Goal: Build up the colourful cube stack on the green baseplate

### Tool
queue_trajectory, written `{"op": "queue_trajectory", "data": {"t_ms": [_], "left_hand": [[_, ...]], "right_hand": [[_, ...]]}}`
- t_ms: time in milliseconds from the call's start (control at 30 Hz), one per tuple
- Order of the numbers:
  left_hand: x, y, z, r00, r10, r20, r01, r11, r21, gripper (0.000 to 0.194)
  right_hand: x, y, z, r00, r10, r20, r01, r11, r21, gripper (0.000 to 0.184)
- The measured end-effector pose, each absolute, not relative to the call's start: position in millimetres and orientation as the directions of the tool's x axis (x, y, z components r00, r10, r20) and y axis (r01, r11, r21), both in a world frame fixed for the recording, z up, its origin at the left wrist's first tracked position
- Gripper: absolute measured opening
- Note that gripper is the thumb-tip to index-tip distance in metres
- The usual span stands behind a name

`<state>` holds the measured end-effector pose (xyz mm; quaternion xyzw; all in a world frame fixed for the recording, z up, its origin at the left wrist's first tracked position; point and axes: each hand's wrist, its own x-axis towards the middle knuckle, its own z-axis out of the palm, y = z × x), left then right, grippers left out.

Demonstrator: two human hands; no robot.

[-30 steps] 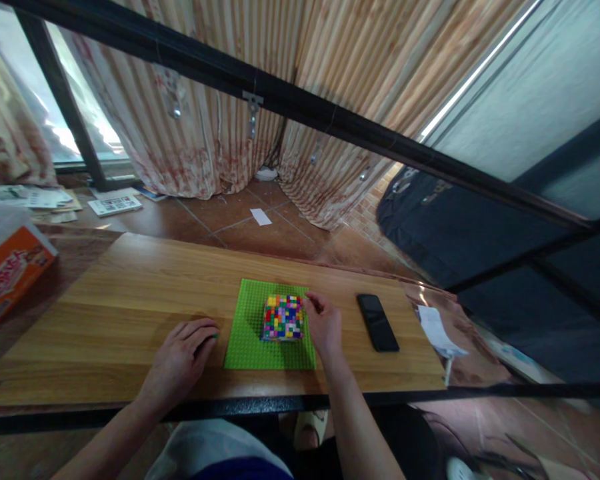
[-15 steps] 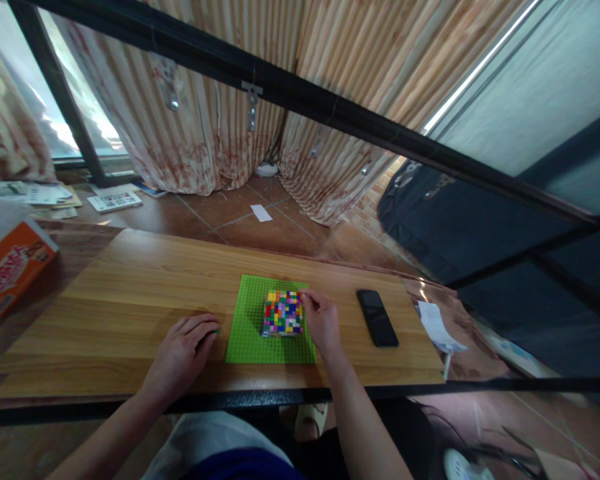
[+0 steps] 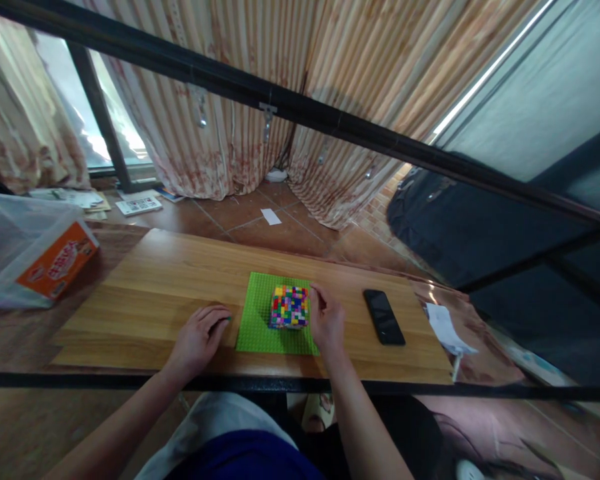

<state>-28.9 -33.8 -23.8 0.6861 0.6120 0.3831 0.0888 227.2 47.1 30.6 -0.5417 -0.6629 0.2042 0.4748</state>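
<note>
A block built of many small coloured bricks (image 3: 290,308) stands on a green studded baseplate (image 3: 254,337) in the middle of the wooden table. My right hand (image 3: 329,323) is beside the block's right face, over the baseplate's right edge. Its fingers are curled in, and whatever they may hold is hidden. To the left of the baseplate, my left hand (image 3: 200,339) rests low over the table with its fingers together. A tiny green brick (image 3: 229,319) shows at its fingertips.
A black phone (image 3: 384,317) lies on the table (image 3: 180,267) to the right. At the far left stands a clear plastic box (image 3: 25,247) with an orange label. White paper (image 3: 445,327) lies past the table's right end. A dark metal bar (image 3: 300,100) crosses the view above.
The view has shifted, so the table and box appear farther right. My right fingers have come slightly away from the block's upper right edge. My left hand stays beside the baseplate.
</note>
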Motion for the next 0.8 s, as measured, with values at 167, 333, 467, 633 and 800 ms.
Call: {"op": "queue_trajectory", "data": {"t_ms": [167,333,467,633,800], "left_hand": [[-29.3,-35.2,-21.6,-0.068,0.883,0.464,0.755,-0.258,0.602,0.029],[-30.2,-39.4,-17.5,-0.073,0.883,0.464,0.706,-0.283,0.649,0.029],[-24.1,-47.7,-6.4,-0.076,0.881,0.466,0.665,-0.304,0.682,0.027],[-6.1,-60.6,8.6,-0.109,0.896,0.43,0.619,-0.278,0.735,0.027],[12.4,-75.6,10.8,-0.17,0.931,0.322,0.511,-0.196,0.837,0.025]], "right_hand": [[194.4,15.3,46.3,-0.177,0.882,0.437,0.43,0.469,-0.772,0.023],[161.0,-9.2,34.6,-0.265,0.894,0.361,0.372,0.44,-0.817,0.023],[150.4,-23.7,28.6,-0.301,0.903,0.305,0.35,0.402,-0.846,0.023],[149.4,-35.2,30.0,-0.31,0.915,0.257,0.268,0.344,-0.9,0.025],[153.4,-46.2,22.7,-0.197,0.969,0.15,0.165,0.184,-0.969,0.016]]}}
